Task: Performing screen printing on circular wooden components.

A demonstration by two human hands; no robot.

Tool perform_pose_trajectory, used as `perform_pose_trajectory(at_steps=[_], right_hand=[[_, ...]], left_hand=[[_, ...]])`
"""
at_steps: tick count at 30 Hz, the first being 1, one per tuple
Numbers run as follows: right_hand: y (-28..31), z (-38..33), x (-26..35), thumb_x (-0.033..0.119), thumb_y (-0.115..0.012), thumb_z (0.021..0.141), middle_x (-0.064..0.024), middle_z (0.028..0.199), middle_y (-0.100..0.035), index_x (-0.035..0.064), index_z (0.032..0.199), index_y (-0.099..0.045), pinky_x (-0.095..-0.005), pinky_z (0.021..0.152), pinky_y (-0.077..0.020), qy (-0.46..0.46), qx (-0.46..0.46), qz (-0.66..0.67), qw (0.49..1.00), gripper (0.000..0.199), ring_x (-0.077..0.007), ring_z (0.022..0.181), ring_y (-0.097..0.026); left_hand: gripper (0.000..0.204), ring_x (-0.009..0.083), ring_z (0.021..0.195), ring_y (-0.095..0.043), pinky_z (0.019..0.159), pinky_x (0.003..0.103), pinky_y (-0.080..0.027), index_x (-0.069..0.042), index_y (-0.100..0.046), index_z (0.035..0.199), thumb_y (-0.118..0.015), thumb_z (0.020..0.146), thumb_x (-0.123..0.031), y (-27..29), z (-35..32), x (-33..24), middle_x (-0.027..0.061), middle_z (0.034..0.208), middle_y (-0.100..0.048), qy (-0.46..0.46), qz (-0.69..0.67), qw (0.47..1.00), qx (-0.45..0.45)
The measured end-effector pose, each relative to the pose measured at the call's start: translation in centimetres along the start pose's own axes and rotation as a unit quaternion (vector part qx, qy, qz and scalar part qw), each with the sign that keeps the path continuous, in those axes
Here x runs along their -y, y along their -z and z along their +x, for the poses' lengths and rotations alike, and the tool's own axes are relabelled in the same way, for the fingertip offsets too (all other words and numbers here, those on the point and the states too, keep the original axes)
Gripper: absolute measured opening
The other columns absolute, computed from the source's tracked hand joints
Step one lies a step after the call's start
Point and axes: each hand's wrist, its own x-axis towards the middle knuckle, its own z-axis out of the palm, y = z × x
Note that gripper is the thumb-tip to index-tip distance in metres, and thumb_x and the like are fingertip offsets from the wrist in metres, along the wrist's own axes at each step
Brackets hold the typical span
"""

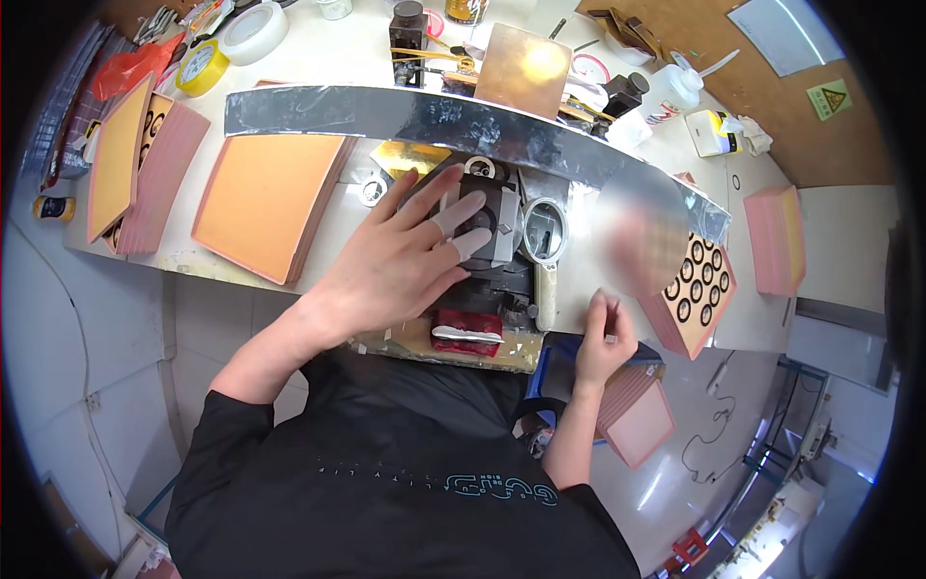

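Machine, black, one, near the surface's front edge, beneath the left hand; left grip open, fingers spread, two fingertips in white covers. Right hand near; its grip cannot be told. Good handling probably calls for light, level fingertip pressure. Outward: one magnifying glass, one red pad, one yellow tape roll, roughly a dozen visible black rings rightward.

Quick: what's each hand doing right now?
Left hand: open, spread over the black device.
Right hand: loosely closed; whether it holds anything small cannot be told.
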Motion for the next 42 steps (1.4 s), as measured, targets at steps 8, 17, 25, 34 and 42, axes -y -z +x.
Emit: perform_pose_trajectory(at_steps=[8,17,25,34,42], right_hand=[[-1.9,-3.3,6.2,0.000,-0.078,0.078,-0.0055,0.074,-0.065,0.0030,0.099,-0.079,-0.0288,0.052,-0.0424,0.242,0.340,-0.008,0.909,0.021,-0.0183,0.054,-0.053],[-5.8,7.3,13.4,-0.001,-0.075,0.084,-0.0065,0.071,-0.064,0.0026,0.095,-0.078,-0.0317,0.054,-0.0413,0.321,0.173,-0.027,0.931,0.012,-0.0204,0.054,-0.047],[-4.3,1.6,12.5,-0.003,-0.071,0.084,-0.0064,0.076,-0.067,0.0020,0.099,-0.078,-0.0335,0.053,-0.0423,0.305,0.329,-0.021,0.893,0.018,-0.0201,0.055,-0.051],[-0.1,1.9,9.1,-0.004,-0.070,0.093,-0.0057,0.085,-0.068,0.0005,0.106,-0.075,-0.0253,0.061,-0.0438,0.195,-0.005,-0.038,0.980,0.015,-0.0117,0.066,-0.053],[-6.8,10.8,15.3,-0.011,-0.068,0.088,-0.0064,0.094,-0.072,-0.0002,0.114,-0.075,-0.0265,0.062,-0.0449,0.387,0.122,0.053,0.912,0.029,-0.0138,0.067,-0.054]], left_hand=[[0.059,0.0399,0.155,-0.039,0.126,0.054,-0.030,-0.003,-0.062,0.140,-0.070,0.094,-0.038,2.0,-0.5,-0.1,0.0180,0.156,-0.053,0.010,-0.025,0.997,0.069],[0.051,0.0470,0.149,-0.043,0.120,0.060,-0.038,-0.001,-0.067,0.129,-0.066,0.099,-0.042,3.9,-4.1,-1.5,0.0249,0.150,-0.057,0.013,-0.185,0.951,-0.247],[0.067,0.0497,0.152,-0.037,0.124,0.062,-0.033,-0.009,-0.050,0.153,-0.046,0.107,-0.058,10.9,-2.4,1.9,0.0309,0.161,-0.041,-0.192,-0.033,0.919,-0.342],[0.068,0.0262,0.097,-0.068,0.086,0.035,-0.058,0.009,-0.063,0.130,-0.056,0.101,-0.053,6.0,-4.5,-0.1,0.0286,0.138,-0.061,0.069,-0.536,0.754,-0.375],[0.042,0.0275,0.110,-0.057,0.073,0.028,-0.056,0.008,-0.073,0.115,-0.052,0.100,-0.025,-0.6,-9.1,-0.8,0.0199,0.107,-0.074,0.126,-0.570,0.741,-0.333]])
